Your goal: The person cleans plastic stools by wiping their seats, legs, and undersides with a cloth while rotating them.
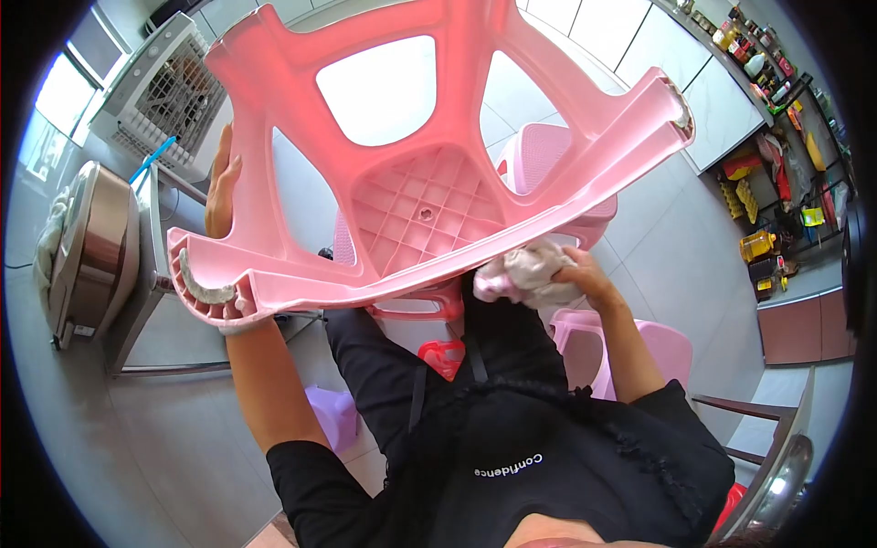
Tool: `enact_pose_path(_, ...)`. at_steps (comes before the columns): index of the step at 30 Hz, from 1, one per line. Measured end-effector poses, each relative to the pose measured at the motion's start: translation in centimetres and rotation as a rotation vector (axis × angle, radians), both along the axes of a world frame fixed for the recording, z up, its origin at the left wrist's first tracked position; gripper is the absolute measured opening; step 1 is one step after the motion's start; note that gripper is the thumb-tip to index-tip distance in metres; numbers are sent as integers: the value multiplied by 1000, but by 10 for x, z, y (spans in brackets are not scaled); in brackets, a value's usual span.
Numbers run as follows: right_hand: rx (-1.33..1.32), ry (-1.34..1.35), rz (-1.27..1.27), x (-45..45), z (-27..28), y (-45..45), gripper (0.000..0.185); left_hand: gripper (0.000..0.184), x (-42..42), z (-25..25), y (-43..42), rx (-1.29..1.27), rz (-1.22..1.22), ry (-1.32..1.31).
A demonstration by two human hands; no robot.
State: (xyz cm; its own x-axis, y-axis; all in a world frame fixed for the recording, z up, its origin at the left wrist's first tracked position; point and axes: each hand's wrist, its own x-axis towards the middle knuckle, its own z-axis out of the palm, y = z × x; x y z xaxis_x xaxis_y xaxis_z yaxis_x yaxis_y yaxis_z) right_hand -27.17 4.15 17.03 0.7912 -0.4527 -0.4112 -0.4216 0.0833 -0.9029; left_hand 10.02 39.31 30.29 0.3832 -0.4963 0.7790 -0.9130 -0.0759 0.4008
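A pink plastic stool (393, 137) is tipped up before me, with the ribbed underside of its seat and its hollow legs facing me. My left hand (222, 187) holds it at the left leg, fingers lying along the outer side; the leg hides part of the palm and wrist. Greyish dirt or a worn pad shows in the ends of the two near legs. My right hand (585, 277) is closed on a crumpled whitish cloth (527, 272) just below the stool's near edge. Whether the cloth touches the stool I cannot tell.
More pink stools (539, 155) stand behind, and a pink one (662, 352) is by my right arm. A purple bin-like container (333, 416) and a red object (441, 358) are low down. At left is a table (169, 320); at right, a shelf rack (804, 183) and a chair (776, 438).
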Motion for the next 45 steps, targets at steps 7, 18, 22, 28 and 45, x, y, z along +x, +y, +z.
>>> enact_pose_path(7,-343,-36,-233,10,-9,-30,46,66,-47,-57,11,-376,-239,915)
enact_pose_path(18,-600,-123,-124,51,-44,-58,47,56,-162,-209,27,-256,-92,1133)
enact_pose_path(22,-760,-77,87,48,-62,-64,46,52,-184,-205,11,-117,-73,1196)
enact_pose_path(28,-535,-239,67,48,-53,-49,43,68,-164,-198,1,205,89,844)
enact_pose_path(45,-86,-207,35,66,-33,-45,54,58,-152,-164,-29,100,105,473)
